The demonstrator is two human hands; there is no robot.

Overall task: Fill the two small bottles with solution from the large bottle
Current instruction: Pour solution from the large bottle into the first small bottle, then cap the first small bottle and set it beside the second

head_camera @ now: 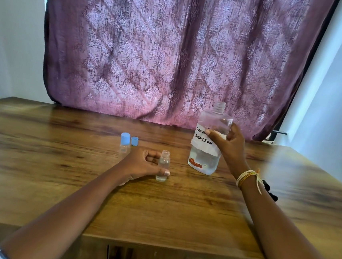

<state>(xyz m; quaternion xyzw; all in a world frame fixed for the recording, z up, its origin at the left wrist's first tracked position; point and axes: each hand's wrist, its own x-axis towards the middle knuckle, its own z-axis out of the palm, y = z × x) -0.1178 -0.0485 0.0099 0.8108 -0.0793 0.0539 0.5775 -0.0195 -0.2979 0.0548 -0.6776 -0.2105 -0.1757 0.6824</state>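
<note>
While the right hand point(230, 144) grips the large bottle point(208, 141) around its labelled middle, fingers and thumb curled about it, the bottle stands upright with its neck uncapped and looks lifted just clear of the table point(58, 160), though the view does not settle that. The left hand point(141, 164) holds the open small bottle point(163, 166) upright on the wood, thumb across its front and fingers curled behind. This bottle seems to hold some clear liquid, but how much is hard to tell. The second small bottle point(125, 145) stands behind the left hand with its blue cap on, and a loose blue cap point(134, 141) sits just beside it. The step in hand is likely the pour into the open bottle. The next move calls for tilting the large bottle's neck over the narrow mouth slowly, with the left hand steadying it.
</note>
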